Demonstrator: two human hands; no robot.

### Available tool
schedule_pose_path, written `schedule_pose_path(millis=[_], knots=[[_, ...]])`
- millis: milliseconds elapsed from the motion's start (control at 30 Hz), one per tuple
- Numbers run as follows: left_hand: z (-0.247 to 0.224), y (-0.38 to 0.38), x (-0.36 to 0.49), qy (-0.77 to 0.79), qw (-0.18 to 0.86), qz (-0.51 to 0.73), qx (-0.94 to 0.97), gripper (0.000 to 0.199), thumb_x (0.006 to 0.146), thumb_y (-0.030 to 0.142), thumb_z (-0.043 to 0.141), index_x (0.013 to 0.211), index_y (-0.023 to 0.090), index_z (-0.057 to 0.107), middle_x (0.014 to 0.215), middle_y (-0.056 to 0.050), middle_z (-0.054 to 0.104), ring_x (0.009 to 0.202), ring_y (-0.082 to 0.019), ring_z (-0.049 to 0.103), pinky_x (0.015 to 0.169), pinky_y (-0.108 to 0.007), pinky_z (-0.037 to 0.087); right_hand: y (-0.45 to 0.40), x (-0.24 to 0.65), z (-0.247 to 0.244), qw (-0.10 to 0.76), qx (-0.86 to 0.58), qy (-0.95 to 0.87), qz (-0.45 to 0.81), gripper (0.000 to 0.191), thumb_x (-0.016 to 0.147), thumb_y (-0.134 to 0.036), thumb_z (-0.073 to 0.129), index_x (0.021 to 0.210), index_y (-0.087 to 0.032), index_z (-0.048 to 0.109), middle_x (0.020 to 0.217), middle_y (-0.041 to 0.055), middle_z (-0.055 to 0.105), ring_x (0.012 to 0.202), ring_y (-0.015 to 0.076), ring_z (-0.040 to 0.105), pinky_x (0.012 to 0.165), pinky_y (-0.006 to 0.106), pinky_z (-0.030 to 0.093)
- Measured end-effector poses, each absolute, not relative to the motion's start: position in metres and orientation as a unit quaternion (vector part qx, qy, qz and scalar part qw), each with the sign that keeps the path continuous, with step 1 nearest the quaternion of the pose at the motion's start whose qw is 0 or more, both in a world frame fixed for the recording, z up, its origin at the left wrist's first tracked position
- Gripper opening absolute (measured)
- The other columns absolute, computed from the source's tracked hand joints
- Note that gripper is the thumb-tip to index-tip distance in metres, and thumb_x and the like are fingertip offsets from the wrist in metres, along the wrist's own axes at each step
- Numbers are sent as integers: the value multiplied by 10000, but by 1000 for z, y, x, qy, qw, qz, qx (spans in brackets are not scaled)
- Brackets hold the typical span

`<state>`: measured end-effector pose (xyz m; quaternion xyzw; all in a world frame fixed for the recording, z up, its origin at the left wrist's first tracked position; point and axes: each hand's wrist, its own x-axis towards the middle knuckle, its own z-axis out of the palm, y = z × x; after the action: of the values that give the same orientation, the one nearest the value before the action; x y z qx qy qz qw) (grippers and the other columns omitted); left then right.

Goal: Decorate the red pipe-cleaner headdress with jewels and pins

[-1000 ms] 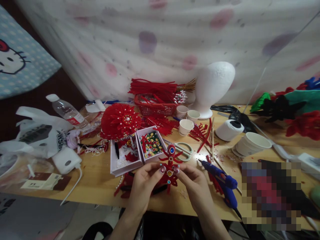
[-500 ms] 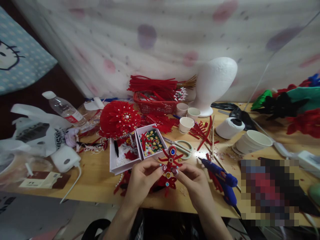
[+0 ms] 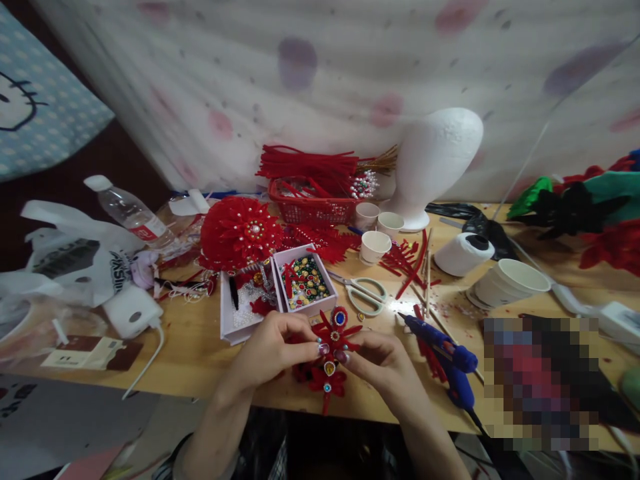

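Between my two hands is a red chenille ornament [image 3: 330, 385] with a column of set gems: blue at the top, a small pale one, amber, then turquoise near the bottom. My left hand [image 3: 280, 350] pinches its left side with thumb and fingers. On the right side, my right hand [image 3: 377, 360] pinches it the same way. The fingertips behind the ornament are hidden. Just beyond my hands stand a white box [image 3: 235, 327] of pearls and trims and a second white box [image 3: 325, 308] of coloured gems. More red pieces lie partly hidden beneath my hands.
Scissors [image 3: 367, 295] lie beyond my right hand, and a blue glue gun [image 3: 440, 343] is to its right. Paper cups [image 3: 375, 247], a thread cone [image 3: 463, 253], a foam head [image 3: 435, 160] and a red basket [image 3: 313, 210] stand behind. A bottle [image 3: 130, 210] leans at left.
Both hands have moved slightly down and left with the red ornament, which now tilts a little more. The view has shifted slightly. Both hands keep their pinch.
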<state>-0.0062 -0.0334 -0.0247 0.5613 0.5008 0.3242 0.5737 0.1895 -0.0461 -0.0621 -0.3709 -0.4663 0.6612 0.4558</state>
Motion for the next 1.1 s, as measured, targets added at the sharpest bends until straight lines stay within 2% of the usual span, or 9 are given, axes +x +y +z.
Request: schedule_pose_path(millis=[100, 200, 367, 567, 700, 800, 967, 1100], knots=[[-27, -34, -6, 496, 583, 353, 538, 100, 644, 236, 725, 575, 163, 719, 638, -6, 627, 620, -124, 542, 602, -226, 409, -45, 189, -64, 459, -373, -453, 667, 115, 685, -324, 865, 739, -250, 795, 741, 9, 760, 686, 131, 657, 665, 212, 519], [-35, -37, 1, 488, 599, 443, 455, 117, 654, 257, 772, 634, 146, 743, 721, -33, 679, 683, -142, 597, 645, -229, 460, -45, 186, -63, 466, -371, -445, 669, 138, 751, -393, 813, 750, -258, 785, 725, 2, 753, 678, 124, 664, 666, 209, 538], [-51, -45, 18, 490, 559, 554, 374, 160, 704, 308, 785, 703, 154, 746, 741, -29, 689, 730, -141, 612, 712, -231, 493, -49, 178, -60, 482, -367, -437, 665, 151, 770, -395, 801, 843, -264, 781, 791, 3, 754, 725, 124, 678, 693, 206, 555], [-58, -51, 28, 483, 532, 576, 391, 133, 727, 304, 793, 754, 175, 782, 830, -40, 713, 802, -149, 641, 765, -226, 503, -55, 169, -63, 536, -357, -413, 643, 114, 801, -325, 784, 902, -279, 755, 814, -14, 727, 743, 108, 658, 685, 181, 540], [-61, -53, 30, 487, 503, 603, 382, 125, 735, 312, 794, 758, 191, 777, 843, -34, 708, 823, -158, 646, 808, -254, 516, -54, 168, -60, 535, -364, -415, 639, 183, 787, -389, 788, 919, -268, 750, 799, 0, 735, 728, 126, 659, 654, 200, 549], [-62, -55, 30, 495, 497, 595, 391, 117, 740, 299, 787, 745, 183, 769, 857, -39, 697, 852, -171, 645, 836, -269, 515, -52, 168, -58, 538, -378, -414, 630, 227, 777, -443, 784, 874, -242, 744, 786, 9, 737, 729, 138, 662, 673, 223, 553], [-58, -57, 24, 497, 503, 563, 428, 33, 745, 218, 755, 747, 193, 776, 893, -36, 687, 875, -170, 644, 813, -245, 514, -52, 169, -58, 528, -380, -429, 627, 200, 772, -409, 790, 784, -217, 738, 712, 6, 724, 613, 134, 650, 597, 233, 542], [-54, -55, 15, 490, 504, 538, 465, 43, 729, 184, 744, 692, 196, 763, 850, -27, 685, 842, -160, 642, 799, -238, 503, -53, 171, -59, 520, -381, -448, 619, 182, 781, -392, 779, 777, -214, 739, 701, 8, 726, 608, 149, 661, 586, 250, 542]])
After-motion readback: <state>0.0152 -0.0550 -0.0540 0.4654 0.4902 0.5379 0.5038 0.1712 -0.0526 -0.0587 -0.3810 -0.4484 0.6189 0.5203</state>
